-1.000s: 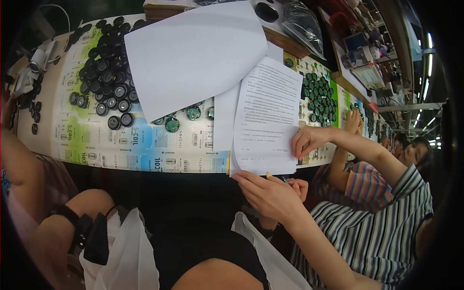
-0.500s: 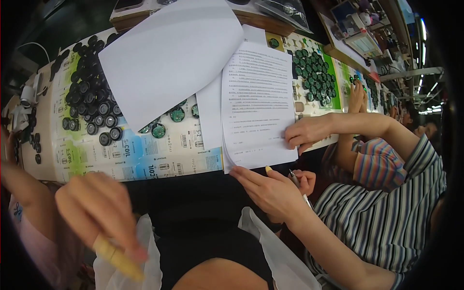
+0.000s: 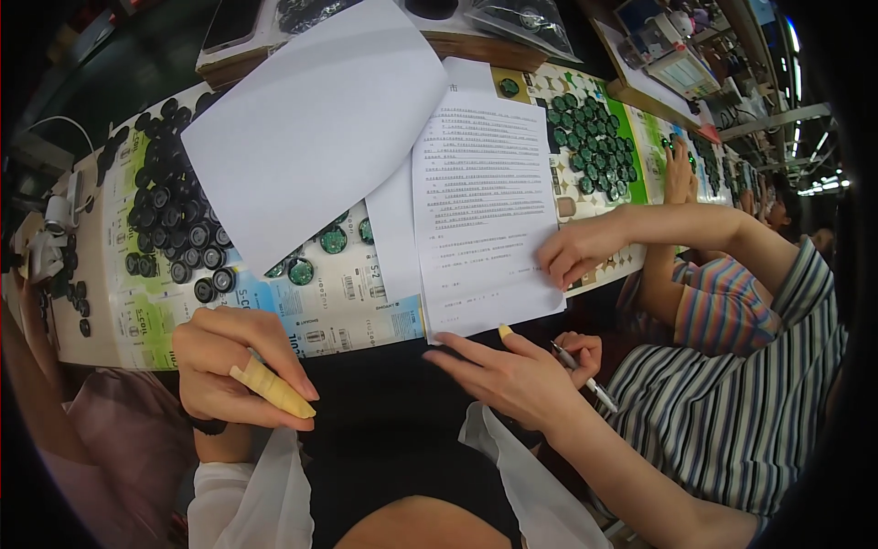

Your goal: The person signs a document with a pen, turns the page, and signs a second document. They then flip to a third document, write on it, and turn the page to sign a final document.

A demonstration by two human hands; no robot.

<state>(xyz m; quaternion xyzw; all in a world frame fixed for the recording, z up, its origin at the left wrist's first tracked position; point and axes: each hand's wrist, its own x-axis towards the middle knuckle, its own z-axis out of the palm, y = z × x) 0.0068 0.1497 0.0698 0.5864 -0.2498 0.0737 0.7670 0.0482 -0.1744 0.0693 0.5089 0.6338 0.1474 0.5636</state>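
My left hand (image 3: 242, 371) hovers at the near table edge, its fingers curled and their tips close together. Nothing shows between them; a yellow wrap covers one finger. A hand I take for my right (image 3: 583, 355), half hidden behind a co-worker's forearm, is closed around a pen (image 3: 594, 389). Ahead lies a printed document (image 3: 485, 201), with a blank white page (image 3: 315, 128) folded back to the left. The co-worker's left hand (image 3: 508, 371) is spread at the document's lower edge, while the co-worker's other hand (image 3: 581, 249) rests on its right side.
Black round parts (image 3: 178, 220) are heaped on the left of the table. Green round circuit boards (image 3: 590, 142) are clustered at the right, and a few (image 3: 300, 272) lie beside the folded page. A wooden shelf edge (image 3: 494, 48) borders the far side. Co-workers sit on both sides.
My left hand has moved right and away from me, toward the table edge, and is no longer smeared by motion. The view has shifted slightly; the co-worker's hands stay at the document.
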